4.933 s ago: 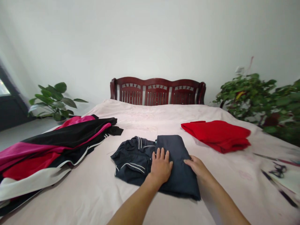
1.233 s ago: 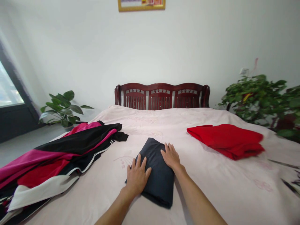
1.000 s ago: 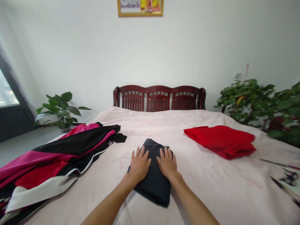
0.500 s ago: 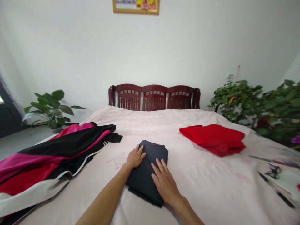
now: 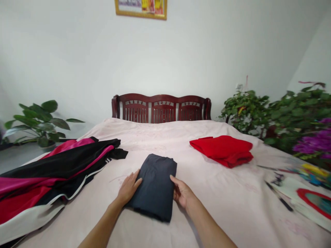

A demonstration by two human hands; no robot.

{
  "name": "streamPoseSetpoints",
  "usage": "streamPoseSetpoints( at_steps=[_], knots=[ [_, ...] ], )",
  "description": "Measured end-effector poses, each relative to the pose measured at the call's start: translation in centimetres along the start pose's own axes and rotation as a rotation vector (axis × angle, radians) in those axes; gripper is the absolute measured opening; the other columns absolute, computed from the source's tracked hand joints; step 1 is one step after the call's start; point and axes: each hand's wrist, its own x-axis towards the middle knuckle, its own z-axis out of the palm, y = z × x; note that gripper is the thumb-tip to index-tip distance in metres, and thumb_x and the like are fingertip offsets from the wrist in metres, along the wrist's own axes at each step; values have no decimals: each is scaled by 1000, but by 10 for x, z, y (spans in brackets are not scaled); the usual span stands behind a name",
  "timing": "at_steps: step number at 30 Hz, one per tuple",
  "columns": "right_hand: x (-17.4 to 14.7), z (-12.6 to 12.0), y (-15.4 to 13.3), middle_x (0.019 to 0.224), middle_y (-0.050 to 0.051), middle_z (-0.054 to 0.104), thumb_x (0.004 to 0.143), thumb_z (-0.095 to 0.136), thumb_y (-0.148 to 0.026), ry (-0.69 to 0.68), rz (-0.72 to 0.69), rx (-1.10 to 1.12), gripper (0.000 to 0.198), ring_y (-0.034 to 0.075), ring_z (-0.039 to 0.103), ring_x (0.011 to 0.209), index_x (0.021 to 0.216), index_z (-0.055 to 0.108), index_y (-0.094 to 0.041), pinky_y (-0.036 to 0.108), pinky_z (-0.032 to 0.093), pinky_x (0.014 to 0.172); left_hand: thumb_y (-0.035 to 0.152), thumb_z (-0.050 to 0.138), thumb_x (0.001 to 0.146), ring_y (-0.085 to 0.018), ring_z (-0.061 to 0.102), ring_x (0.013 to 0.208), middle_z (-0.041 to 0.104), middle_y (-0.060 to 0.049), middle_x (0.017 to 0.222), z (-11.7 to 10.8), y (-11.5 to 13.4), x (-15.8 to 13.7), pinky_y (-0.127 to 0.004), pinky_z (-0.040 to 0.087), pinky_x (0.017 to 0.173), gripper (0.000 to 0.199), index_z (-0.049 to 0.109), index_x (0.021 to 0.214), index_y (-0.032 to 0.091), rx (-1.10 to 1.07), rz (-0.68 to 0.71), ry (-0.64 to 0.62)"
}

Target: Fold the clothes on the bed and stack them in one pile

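Observation:
A folded dark navy garment [image 5: 154, 186] lies on the pale pink bed sheet in front of me, slightly tilted. My left hand [image 5: 129, 187] rests along its left edge, fingers stretched out and thumb on the cloth. At the right edge, my right hand [image 5: 181, 192] has its thumb on top and its other fingers curled at the side, partly under the fabric. A folded red cloth item [image 5: 223, 150] sits farther off to the right. On the left is a loose heap of black, pink, red and white clothes [image 5: 64, 165].
The bed sheet [image 5: 160, 137] reaches back to a dark wooden headboard [image 5: 162, 108]. Scissors [image 5: 278, 179], a black pen-like object [image 5: 279, 196] and a red-rimmed item [image 5: 314, 201] lie at the right. Potted plants [image 5: 43, 120] stand beside the bed.
Both hands have gone from lying flat on top of the garment to its two side edges. My right fingers have curled round its edge. The view has turned slightly right.

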Motion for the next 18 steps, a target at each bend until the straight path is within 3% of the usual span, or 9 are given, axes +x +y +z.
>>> streamPoseSetpoints(
  at_steps=[5,10,14,18],
  knots=[
    [10,16,12,88,10,77,64,71,-14,-13,-83,52,50,25,72,79,113,63,-13,39,57,79,44,34,94,-25,34,145,43,-7,153,2,-11,-6,-43,19,122,60,45,145,16,-203,57,76],
    [6,12,14,79,6,76,56,68,-12,27,-224,95,56,26,71,70,111,63,-15,41,57,73,53,30,95,-24,46,137,51,-12,147,-2,-15,-12,-42,30,119,67,39,148,14,-531,-28,145],
    [-13,-7,-32,82,6,77,56,74,-17,17,-355,103,53,26,72,73,108,65,-17,41,57,75,51,37,92,-25,49,135,57,-13,141,4,-18,-9,-43,30,118,66,41,146,14,-467,-26,149],
    [-30,-32,-111,87,7,77,55,80,-16,102,-543,136,55,27,73,78,108,65,-17,42,59,78,52,42,89,-25,53,132,61,-10,137,12,-26,-2,-44,33,117,64,44,143,17,-404,-46,149]
  ],
)
